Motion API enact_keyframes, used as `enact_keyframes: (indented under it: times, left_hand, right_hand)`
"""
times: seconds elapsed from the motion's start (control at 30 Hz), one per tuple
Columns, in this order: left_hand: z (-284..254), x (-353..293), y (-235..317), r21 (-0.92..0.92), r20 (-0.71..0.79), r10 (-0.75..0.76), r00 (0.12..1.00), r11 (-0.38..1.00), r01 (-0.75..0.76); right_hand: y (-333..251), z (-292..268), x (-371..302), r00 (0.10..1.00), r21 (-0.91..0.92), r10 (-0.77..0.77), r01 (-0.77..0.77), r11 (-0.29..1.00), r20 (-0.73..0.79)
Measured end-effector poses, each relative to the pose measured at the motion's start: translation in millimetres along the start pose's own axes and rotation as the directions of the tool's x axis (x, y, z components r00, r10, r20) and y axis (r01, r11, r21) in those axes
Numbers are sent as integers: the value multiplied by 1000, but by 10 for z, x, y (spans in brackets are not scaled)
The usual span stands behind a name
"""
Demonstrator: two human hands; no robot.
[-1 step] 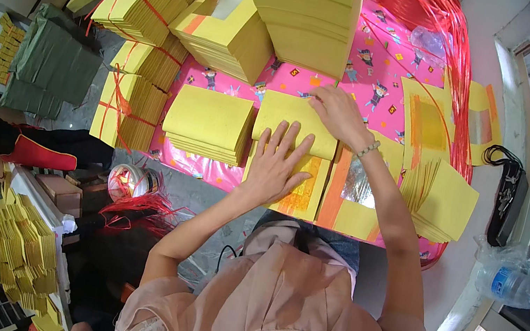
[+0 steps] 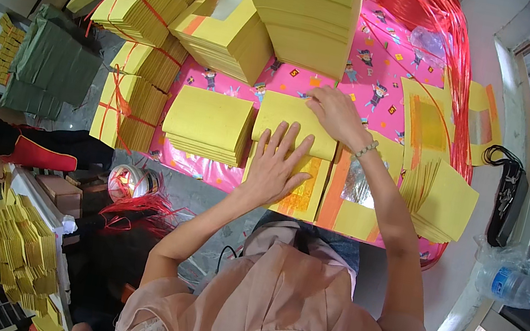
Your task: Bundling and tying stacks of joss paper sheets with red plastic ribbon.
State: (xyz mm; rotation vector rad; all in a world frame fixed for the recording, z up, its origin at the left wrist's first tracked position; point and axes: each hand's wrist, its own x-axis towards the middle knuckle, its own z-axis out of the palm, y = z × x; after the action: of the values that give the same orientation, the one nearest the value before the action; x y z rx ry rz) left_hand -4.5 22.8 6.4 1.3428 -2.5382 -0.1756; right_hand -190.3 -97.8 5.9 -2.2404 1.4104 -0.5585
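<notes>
1. Yellow, oblong folded paper [image 2: 295, 117] lay before you near the table's close edge, under both your hands; it served as the clock's centre.
2. Your left hand [image 2: 272, 163] was open, fingers spread flat across its near part. Your right hand [image 2: 338, 114] rested at its far right part with bent fingers; I could not tell whether they pinched anything.
3. What looked done: a low stack of folded yellow paper [image 2: 208, 116] at nine o'clock, and thick yellow paper bundles tied with thin red cord [image 2: 141, 5] at ten.
4. What looked left, in my judgement: a flat yellow sheet with a gold patch [image 2: 301, 200] at six, and a flat yellow sheet with a shiny silver patch [image 2: 355, 185] at four. A tall block of yellow paper [image 2: 301, 19] at twelve showed no cord.
5. Pink, cartoon-printed covering [image 2: 382, 65] dressed your table, with glossy red strands [image 2: 451, 92] at two.
6. Beyond it, a co-worker in black and red [image 2: 40, 151] was between eight and nine, a heap of yellow folded bundles [image 2: 24, 244] at eight, and a clear plastic bottle [image 2: 506, 285] at four.
</notes>
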Motion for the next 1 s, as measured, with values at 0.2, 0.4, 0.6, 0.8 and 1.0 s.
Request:
enact_keyframes:
  times: [0.2, 0.4, 0.6, 0.8, 1.0]
  left_hand:
    - [23, -4, -11, -10, -14, -6, 1000, 1000, 5]
    - [39, -2, -14, -3, -3, -4, 1000, 1000, 4]
    - [51, 16, -32, -69, -5, 8, 1000, 998, -8]
    - [73, 6, -41, -96, -7, 24, 1000, 995, -24]
    - [98, 2, -42, -98, -23, 18, 1000, 995, -20]
  right_hand:
    - [-48, 57, 3, 999, 0, -34, 34, 999, 25]
    - [-47, 97, -19, 1000, 31, -6, 5, 1000, 16]
    - [-63, 111, -34, 1000, 27, 4, -5, 1000, 11]
    - [-140, 117, -241, 981, -37, -90, 85, 996, -171]
    - [-266, 154, -946, 984, -175, -142, 121, 977, -109]
